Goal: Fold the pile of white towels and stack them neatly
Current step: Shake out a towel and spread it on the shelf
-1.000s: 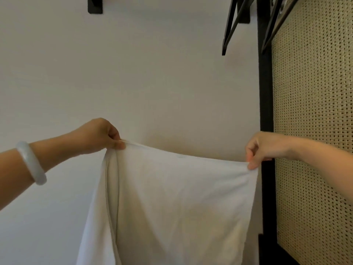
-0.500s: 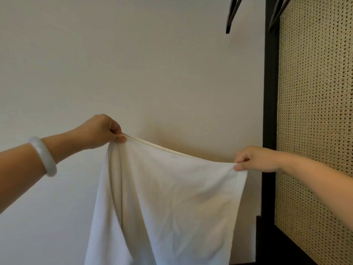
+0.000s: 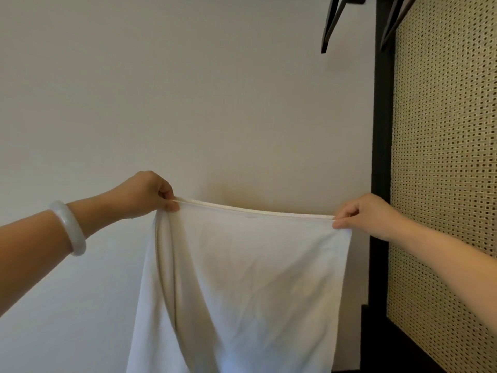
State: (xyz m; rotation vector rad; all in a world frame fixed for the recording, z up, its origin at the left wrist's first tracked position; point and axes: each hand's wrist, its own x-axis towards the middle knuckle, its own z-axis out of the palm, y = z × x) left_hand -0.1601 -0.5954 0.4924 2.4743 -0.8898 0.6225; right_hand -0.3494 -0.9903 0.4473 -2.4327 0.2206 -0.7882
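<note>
Before the pale wall (image 3: 188,90) | left hand (image 3: 145,195) pinches the white towel (image 3: 255,278) at its top left corner | right hand (image 3: 360,214) pinches the top right corner | towel hangs between them | I cannot see its lower edge, frame cuts it
</note>
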